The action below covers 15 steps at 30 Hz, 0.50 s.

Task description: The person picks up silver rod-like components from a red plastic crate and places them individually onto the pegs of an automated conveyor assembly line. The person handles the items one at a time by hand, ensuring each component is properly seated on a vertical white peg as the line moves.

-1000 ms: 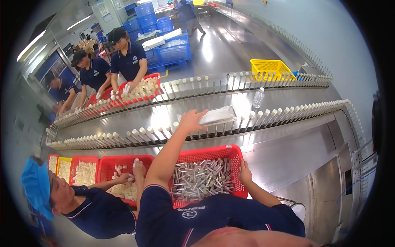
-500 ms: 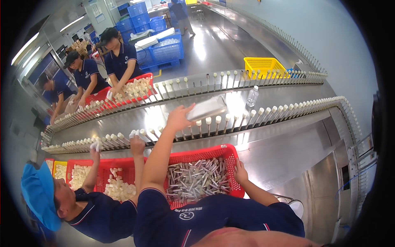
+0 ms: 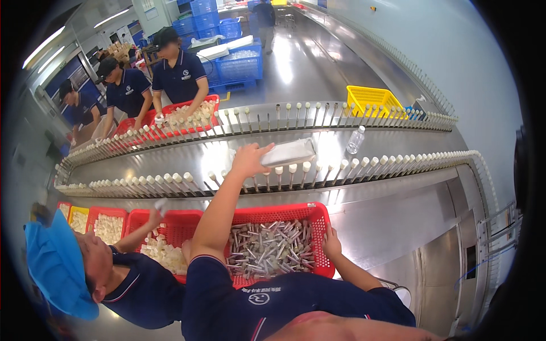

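My left hand (image 3: 250,161) reaches over the near row of capped metal pins (image 3: 292,169). Its fingers are closed on the left end of a flat white pack (image 3: 289,152) in clear, shiny wrapping. That pack is at the metal surface between the two pin rows; whether it fully rests there I cannot tell. My right hand (image 3: 331,243) grips the right rim of a red perforated basket (image 3: 322,219). Loose metal pins with pale ends (image 3: 270,249) fill this basket in front of me. A clear bottle (image 3: 356,140) stands right of the pack.
At my left a person in a blue cap (image 3: 62,261) works beside red baskets of white caps (image 3: 162,250). Several people (image 3: 181,74) stand across the line. A yellow basket (image 3: 372,101) sits beyond the far row; blue crates (image 3: 239,68) stand behind.
The white pack has gone from tilted up to lying flatter, still in my left hand. The neighbour's hands have drawn back from the pins. The view has shifted slightly.
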Motion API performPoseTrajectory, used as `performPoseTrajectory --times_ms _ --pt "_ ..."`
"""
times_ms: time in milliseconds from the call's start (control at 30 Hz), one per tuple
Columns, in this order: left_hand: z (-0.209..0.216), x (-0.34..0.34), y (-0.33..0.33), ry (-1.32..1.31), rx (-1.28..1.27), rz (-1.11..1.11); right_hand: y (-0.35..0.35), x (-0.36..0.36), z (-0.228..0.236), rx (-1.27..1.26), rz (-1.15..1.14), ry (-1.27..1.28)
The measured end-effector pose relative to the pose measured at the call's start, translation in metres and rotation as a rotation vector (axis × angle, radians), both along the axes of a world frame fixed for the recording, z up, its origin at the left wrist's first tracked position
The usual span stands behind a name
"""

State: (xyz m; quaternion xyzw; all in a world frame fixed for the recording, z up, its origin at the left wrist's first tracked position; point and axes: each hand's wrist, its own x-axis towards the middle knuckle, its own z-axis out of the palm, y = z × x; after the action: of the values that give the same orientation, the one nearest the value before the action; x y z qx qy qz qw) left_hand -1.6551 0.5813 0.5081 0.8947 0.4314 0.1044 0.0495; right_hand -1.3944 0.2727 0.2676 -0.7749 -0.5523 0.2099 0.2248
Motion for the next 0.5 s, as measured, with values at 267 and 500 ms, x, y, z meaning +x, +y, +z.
performPoseTrajectory --times_ms 267,500 --pt "0.003 -0.010 -0.004 0.030 -0.060 -0.009 -0.010 0.000 -0.004 0.000 -0.005 -0.007" --pt "-0.026 -0.014 -0.011 0.070 -0.080 -0.055 -0.010 -0.001 -0.010 0.000 0.006 -0.001"
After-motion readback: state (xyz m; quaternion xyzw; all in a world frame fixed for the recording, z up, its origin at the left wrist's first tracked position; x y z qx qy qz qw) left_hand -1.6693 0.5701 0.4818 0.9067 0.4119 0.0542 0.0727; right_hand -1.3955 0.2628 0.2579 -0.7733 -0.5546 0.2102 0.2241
